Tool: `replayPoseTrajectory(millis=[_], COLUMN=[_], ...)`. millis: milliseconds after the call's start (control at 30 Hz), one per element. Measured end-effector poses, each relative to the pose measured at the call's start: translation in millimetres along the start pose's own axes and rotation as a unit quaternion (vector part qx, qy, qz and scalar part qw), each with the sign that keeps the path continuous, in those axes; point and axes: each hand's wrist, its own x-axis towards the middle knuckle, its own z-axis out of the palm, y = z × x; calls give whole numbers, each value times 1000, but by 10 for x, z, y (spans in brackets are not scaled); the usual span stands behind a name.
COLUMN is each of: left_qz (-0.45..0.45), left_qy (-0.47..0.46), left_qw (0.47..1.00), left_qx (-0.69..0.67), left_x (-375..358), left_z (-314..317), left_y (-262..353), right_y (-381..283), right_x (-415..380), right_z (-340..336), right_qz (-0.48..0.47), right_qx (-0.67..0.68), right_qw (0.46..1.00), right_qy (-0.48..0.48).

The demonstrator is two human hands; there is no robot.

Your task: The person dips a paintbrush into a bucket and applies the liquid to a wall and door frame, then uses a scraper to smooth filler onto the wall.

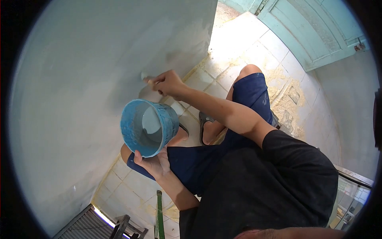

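Note:
My left hand point(155, 164) supports a blue plastic bucket point(170, 119) from beneath, its thumb against the outer side. The bucket is tilted toward me, and whitish-grey liquid point(151, 123) shows inside. Over by the pale wall point(79, 87), my right hand point(169, 83) is closed around the short handle of a paintbrush point(146, 77). The brush's light tip is at the wall surface, where damp-looking darker patches show; fine detail of the bristles is blurred.
My bent knees in navy shorts point(254, 93) flank the bucket. Dried yellowish residue point(288, 107) coats parts of the tiled floor point(254, 36). A light-blue door point(314, 32) stands at the upper right. At the bottom are a green bar point(160, 215) and a dark stool point(127, 228).

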Motion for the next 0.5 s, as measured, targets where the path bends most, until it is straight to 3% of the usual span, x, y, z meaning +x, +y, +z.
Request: replayPoseTrajectory(millis=[33,133,267,367,433,467,500], left_qz=[2,-3,-5,-4,-5,-4,-10], left_qy=[-8,-14,-7,9,4,4,-3], left_qw=[1000,1000,1000,1000,1000,1000,1000], left_qx=[-1,-5,-1,0,6,5,5], left_x=[5,-31,-36,-6,-7,-2,12], left_z=[4,49,7,1,20,4,-27], left_y=[11,6,41,-12,2,2,2], right_y=[-33,-188,-349,-477,-535,-508,-466], right_x=[-39,4,402,506,479,464,455], right_z=[29,-123,-715,-1144,-1358,-1446,-1514], right_qz=[58,75,30,50,9,7,-25], right_qx=[59,33,74,64,111,110,129], right_qw=[991,987,993,996,993,993,985], right_qy=[-109,-136,-82,-41,48,47,115])
